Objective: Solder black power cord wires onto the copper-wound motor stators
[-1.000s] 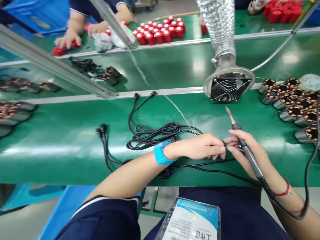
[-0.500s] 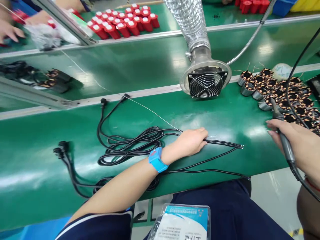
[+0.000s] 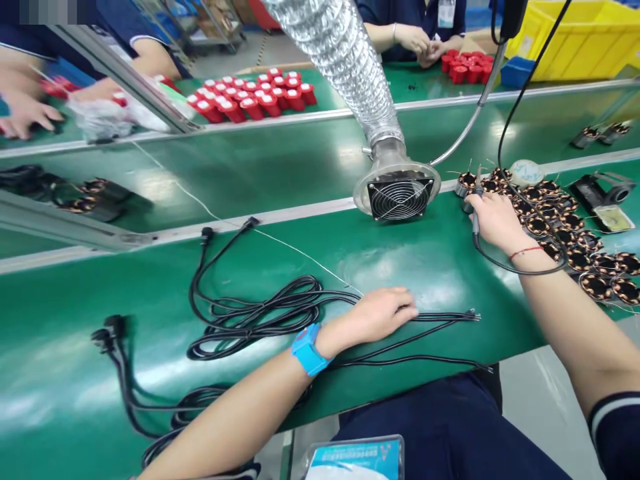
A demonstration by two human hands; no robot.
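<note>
My left hand [image 3: 383, 315], with a blue strap [image 3: 309, 350] at the wrist, lies closed over a bundle of black power cords [image 3: 275, 303]. Beyond its fingers the cords run right to stripped ends [image 3: 473, 316]. A thin pale wire [image 3: 305, 255], which looks like solder wire, runs from the upper left to that hand; whether the fingers grip it is hidden. My right hand [image 3: 497, 217] is wrapped round a soldering iron [image 3: 475, 223], its tip pointing up beside the copper-wound motor stators [image 3: 545, 210]. The iron's black cable loops below the wrist.
A fan with a metal hood [image 3: 400, 199] hangs on a foil duct [image 3: 345, 67] over the bench [image 3: 350, 247]. More cords [image 3: 200, 400] lie near the front edge. A black stand [image 3: 603, 193] is far right. Red parts [image 3: 255, 97] and co-workers' hands [image 3: 417, 41] are behind.
My right hand has moved left and away from me with the soldering iron, to the stators' left side. My left hand stays on the cords, its fingers shifted slightly. The view has tilted up.
</note>
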